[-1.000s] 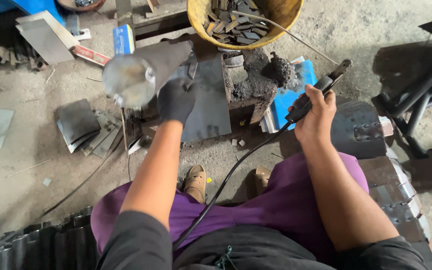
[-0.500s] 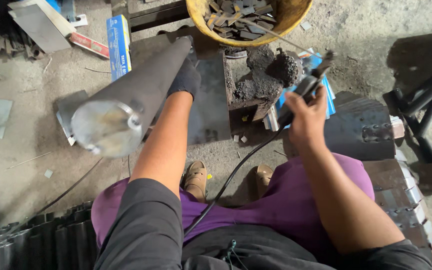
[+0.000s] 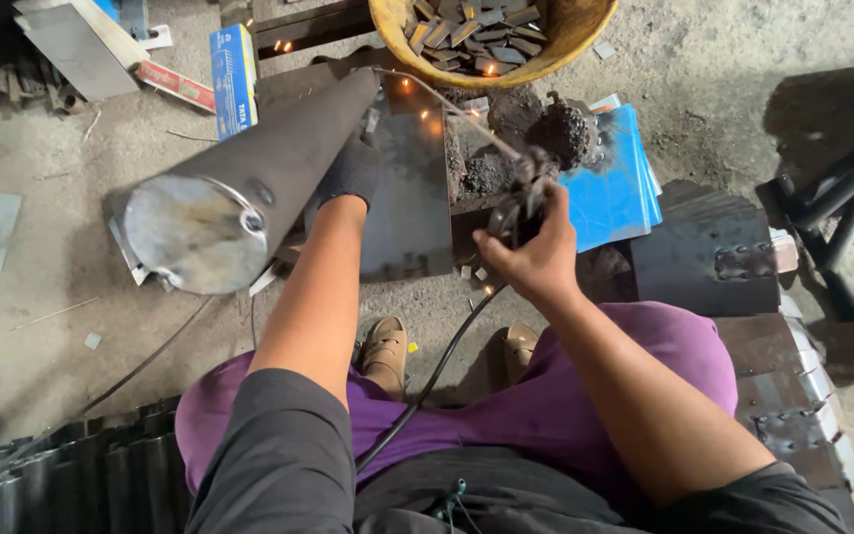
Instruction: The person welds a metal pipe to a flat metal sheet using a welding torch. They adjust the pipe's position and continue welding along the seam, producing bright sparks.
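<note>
While sparks scatter at the far end of the long dark steel tube [image 3: 259, 173], the person sits low over the concrete floor [image 3: 42, 326] with both arms stretched forward. The left hand [image 3: 348, 173], in a dark glove, is pressed against the right flank of the tube about halfway along; its fingers curl round the underside, though how tightly they close I cannot tell from here. The tube lies tilted, its capped grey round end [image 3: 195, 247] pointing back towards the person and its far end up by a flat dark steel plate [image 3: 407, 198]. The bare right hand [image 3: 536, 257] is wrapped firmly around the black welding electrode holder [image 3: 521, 203], fingers closed on its grip, and a thin rod [image 3: 447, 109] runs from the holder up and left to the tube's far tip, where small orange sparks [image 3: 417, 99] show. A black cable [image 3: 437, 371] trails from the holder down between the person's purple-clad knees. Just beyond the work stands a yellow round basin of small metal offcuts [image 3: 496, 35]. A blue flat sheet [image 3: 615, 178] lies to the right of the holder, and a blue cardboard box [image 3: 232, 64] lies on the floor to the left of the tube.
</note>
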